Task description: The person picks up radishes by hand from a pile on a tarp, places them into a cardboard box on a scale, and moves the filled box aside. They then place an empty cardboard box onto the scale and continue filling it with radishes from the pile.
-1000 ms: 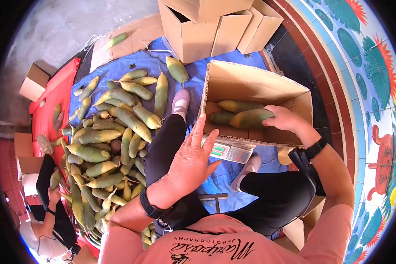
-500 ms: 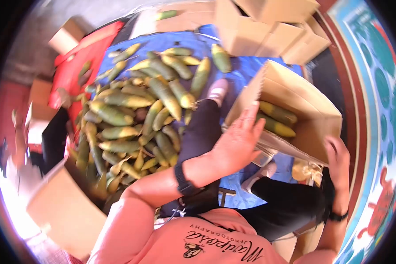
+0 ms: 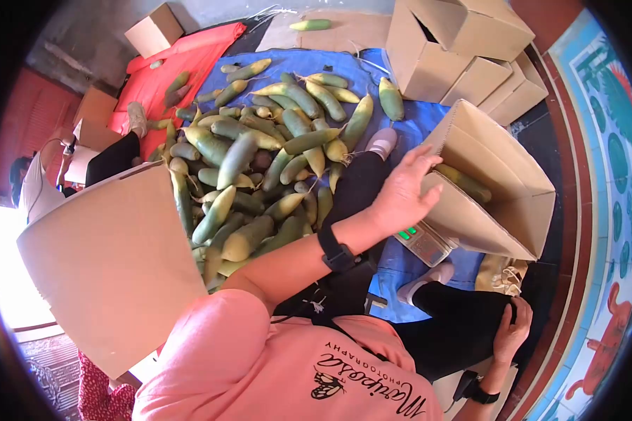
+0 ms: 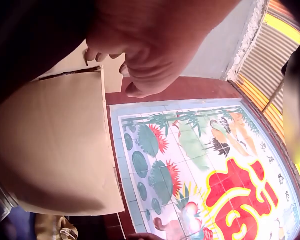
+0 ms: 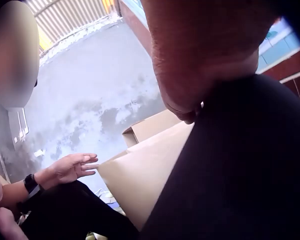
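My left hand (image 3: 406, 193) has its fingers extended at the near left rim of an open cardboard box (image 3: 502, 228); whether it touches the rim is unclear. Green radishes (image 3: 463, 182) lie inside, partly hidden by the wall. Under the box is a scale (image 3: 427, 244) with a lit green display. My right hand (image 3: 514, 331) rests on the right knee, holding nothing. In the left wrist view my left hand (image 4: 155, 55) is above the box's side (image 4: 55, 145). The right wrist view shows my right hand (image 5: 205, 55) against the dark trousers, and my left hand (image 5: 70, 169) beside the box (image 5: 145, 170).
A large pile of radishes (image 3: 260, 140) covers the blue sheet (image 3: 393, 274). Over its near left side leans another cardboard box (image 3: 112, 259). Empty-looking boxes (image 3: 463, 35) are stacked at the back. Another person (image 3: 38, 182) sits at the far left; patterned red clothing (image 3: 98, 393) shows below.
My right hand has let go of a radish in the box and moved back to the knee. The large box has come in from the left, and more radishes lie on the pile's near side.
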The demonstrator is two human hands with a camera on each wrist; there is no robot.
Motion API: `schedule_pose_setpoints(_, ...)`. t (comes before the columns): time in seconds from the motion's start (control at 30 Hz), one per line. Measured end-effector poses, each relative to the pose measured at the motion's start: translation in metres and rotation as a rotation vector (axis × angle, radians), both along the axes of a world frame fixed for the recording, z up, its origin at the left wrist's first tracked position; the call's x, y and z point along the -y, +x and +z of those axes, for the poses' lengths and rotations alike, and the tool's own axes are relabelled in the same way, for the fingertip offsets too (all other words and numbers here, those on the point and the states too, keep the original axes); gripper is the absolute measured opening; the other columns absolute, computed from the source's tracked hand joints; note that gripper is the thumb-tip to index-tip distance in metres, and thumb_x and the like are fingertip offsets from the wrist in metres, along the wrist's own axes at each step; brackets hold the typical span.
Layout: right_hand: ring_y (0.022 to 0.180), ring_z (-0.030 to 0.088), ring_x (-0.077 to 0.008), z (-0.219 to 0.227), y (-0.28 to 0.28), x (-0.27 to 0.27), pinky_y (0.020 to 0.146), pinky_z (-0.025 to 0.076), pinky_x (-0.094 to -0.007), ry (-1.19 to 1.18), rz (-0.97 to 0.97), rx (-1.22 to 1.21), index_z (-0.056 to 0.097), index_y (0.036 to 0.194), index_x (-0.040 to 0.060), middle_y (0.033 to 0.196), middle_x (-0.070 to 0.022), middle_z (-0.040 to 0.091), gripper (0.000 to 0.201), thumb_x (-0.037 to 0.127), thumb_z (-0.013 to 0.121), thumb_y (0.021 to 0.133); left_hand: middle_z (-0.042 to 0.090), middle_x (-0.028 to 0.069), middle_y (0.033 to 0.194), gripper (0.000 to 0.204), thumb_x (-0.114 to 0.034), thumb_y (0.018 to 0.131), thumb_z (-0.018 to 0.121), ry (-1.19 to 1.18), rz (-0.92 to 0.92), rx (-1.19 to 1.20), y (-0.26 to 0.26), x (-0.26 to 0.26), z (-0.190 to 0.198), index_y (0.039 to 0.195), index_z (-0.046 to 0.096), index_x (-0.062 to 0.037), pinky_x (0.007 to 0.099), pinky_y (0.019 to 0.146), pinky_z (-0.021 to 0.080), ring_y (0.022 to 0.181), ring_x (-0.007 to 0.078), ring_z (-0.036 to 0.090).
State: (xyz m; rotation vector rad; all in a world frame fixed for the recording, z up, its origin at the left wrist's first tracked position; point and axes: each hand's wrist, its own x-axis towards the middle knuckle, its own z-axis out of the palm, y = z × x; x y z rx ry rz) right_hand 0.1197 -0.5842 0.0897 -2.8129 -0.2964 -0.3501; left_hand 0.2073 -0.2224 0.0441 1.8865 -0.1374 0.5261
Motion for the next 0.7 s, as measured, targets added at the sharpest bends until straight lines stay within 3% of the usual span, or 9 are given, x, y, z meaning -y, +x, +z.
schedule_pose_setpoints(0.1, 0.094, 0.058, -0.0366, 0.001, -0.001, 0.001, 0.085, 0.046, -0.0418, -0.006, -0.006, 0.036, 0.062, 0.098, -0.0022, 0.099, -0.0178, 0.062, 0.016, 0.003, 0.060, 0.083, 0.049, 0.0206, 0.130, 0.039, -0.008, 0.082, 0.065, 0.041, -0.006, 0.028, -0.002, -0.005, 0.006, 0.118, 0.054, -0.0044, 0.0394, 0.100, 0.043, 0.120, 0.0352, 0.050)
schedule_pose_setpoints(0.2, 0.093, 0.059, -0.0360, 0.001, -0.003, 0.000, 0.084, 0.046, -0.0422, -0.010, -0.004, 0.057, 0.062, 0.096, -0.0015, 0.096, -0.0164, 0.063, 0.015, 0.003, 0.061, 0.082, 0.049, 0.0156, 0.131, 0.035, -0.001, 0.084, 0.061, -0.058, 0.017, -0.010, -0.003, -0.007, 0.000, 0.119, 0.054, -0.0039, 0.0348, 0.096, 0.047, 0.120, 0.0260, 0.051)
schedule_pose_setpoints(0.5, 0.093, 0.059, -0.0358, -0.002, -0.010, 0.006, 0.085, 0.046, -0.0422, 0.032, -0.048, 0.136, 0.063, 0.094, -0.0007, 0.096, -0.0158, 0.064, 0.015, 0.004, 0.063, 0.080, 0.051, 0.0148, 0.129, 0.035, 0.003, 0.084, 0.058, -0.033, -0.017, -0.007, -0.033, -0.007, 0.018, 0.118, 0.053, -0.0022, 0.0339, 0.095, 0.049, 0.118, 0.0255, 0.054)
schedule_pose_setpoints(0.57, 0.093, 0.059, -0.0359, -0.001, -0.013, 0.005, 0.086, 0.046, -0.0424, 0.059, -0.064, 0.153, 0.063, 0.093, -0.0006, 0.096, -0.0160, 0.064, 0.014, 0.004, 0.063, 0.080, 0.054, 0.0196, 0.124, 0.035, 0.000, 0.081, 0.062, -0.013, 0.005, 0.036, -0.038, -0.007, 0.017, 0.114, 0.055, -0.0013, 0.0360, 0.088, 0.051, 0.110, 0.0330, 0.058)
schedule_pose_setpoints(0.63, 0.093, 0.059, -0.0361, -0.001, -0.016, 0.006, 0.086, 0.046, -0.0428, 0.064, -0.078, 0.178, 0.064, 0.092, -0.0005, 0.097, -0.0164, 0.064, 0.014, 0.004, 0.063, 0.079, 0.054, 0.0186, 0.124, 0.035, 0.003, 0.080, 0.062, 0.011, -0.002, 0.030, -0.045, -0.007, 0.018, 0.114, 0.055, -0.0006, 0.0350, 0.089, 0.051, 0.110, 0.0316, 0.057)
schedule_pose_setpoints(0.7, 0.096, 0.059, -0.0359, -0.005, -0.023, 0.010, 0.088, 0.045, -0.0423, 0.058, -0.103, 0.187, 0.064, 0.094, 0.0001, 0.099, -0.0164, 0.064, 0.016, 0.003, 0.063, 0.078, 0.052, 0.0134, 0.126, 0.034, 0.004, 0.084, 0.058, 0.018, -0.031, -0.001, -0.051, -0.007, 0.019, 0.118, 0.054, -0.0016, 0.0319, 0.092, 0.049, 0.112, 0.0237, 0.056)
